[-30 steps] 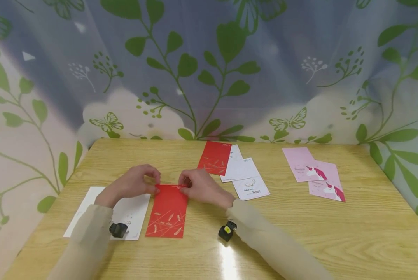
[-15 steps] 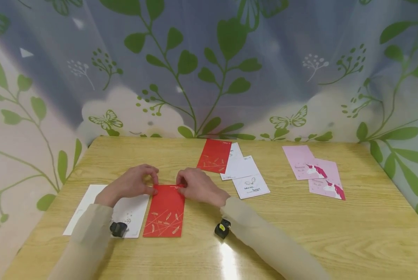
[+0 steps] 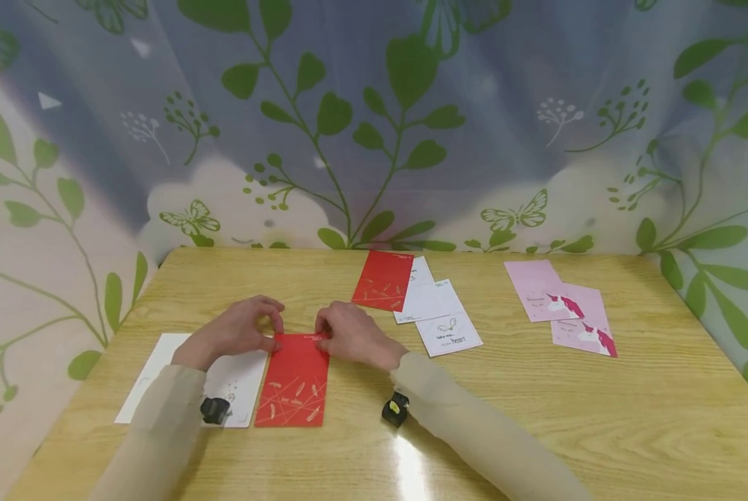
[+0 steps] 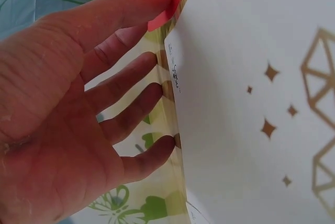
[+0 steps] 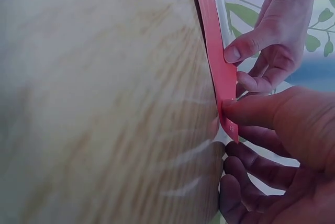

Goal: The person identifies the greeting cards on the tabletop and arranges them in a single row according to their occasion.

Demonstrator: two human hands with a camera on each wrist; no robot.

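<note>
A red card with gold feather prints (image 3: 295,383) lies on the table in front of the person, in the head view. My left hand (image 3: 243,328) pinches its far left corner, thumb on top, the other fingers spread past the edge in the left wrist view. At the far right corner my right hand (image 3: 353,335) pinches the card, and that corner curls up off the table in the right wrist view (image 5: 230,125). Just left of the red card lie white cards (image 3: 239,390), partly hidden under the left forearm; one bears gold line shapes (image 4: 268,128).
Farther back on the wooden table (image 3: 474,424), another red card (image 3: 383,280) overlaps white cards (image 3: 449,336). Two overlapping pink unicorn cards (image 3: 533,292) lie to the right. A patterned curtain (image 3: 374,160) hangs behind the table's far edge.
The red card has slid slightly left, closer to the white cards, with both hands keeping hold of its far corners. The other cards have stayed put.
</note>
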